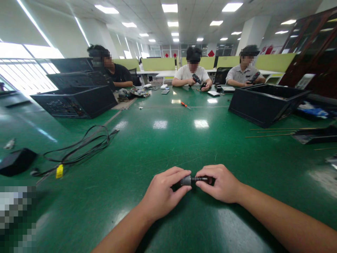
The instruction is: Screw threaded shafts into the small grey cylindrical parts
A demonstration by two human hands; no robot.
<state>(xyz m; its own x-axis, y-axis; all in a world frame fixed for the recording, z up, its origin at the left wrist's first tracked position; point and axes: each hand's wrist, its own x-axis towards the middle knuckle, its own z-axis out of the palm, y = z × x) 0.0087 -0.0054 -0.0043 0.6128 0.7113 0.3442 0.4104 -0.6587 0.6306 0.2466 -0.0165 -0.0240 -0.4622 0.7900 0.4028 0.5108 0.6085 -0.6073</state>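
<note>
Low in the middle of the view, my left hand (163, 191) is closed around a short grey cylinder (186, 181), its thumb and fingers on opposite sides. A thin dark ribbed rod (200, 179) extends rightward from the cylinder's end. My right hand (223, 183) pinches the rod's far end, which the fingers partly cover. The two pieces lie in line just above the green table (168, 147). I cannot tell whether they are joined or only touching.
A bundled black cable (86, 144) with a yellow tag lies left. Black computer cases stand left (79, 102) and right (265, 103). An orange screwdriver (185, 104) lies ahead. Thin rods (273, 133) lie right. Three people sit across, one holding a power drill (196, 78).
</note>
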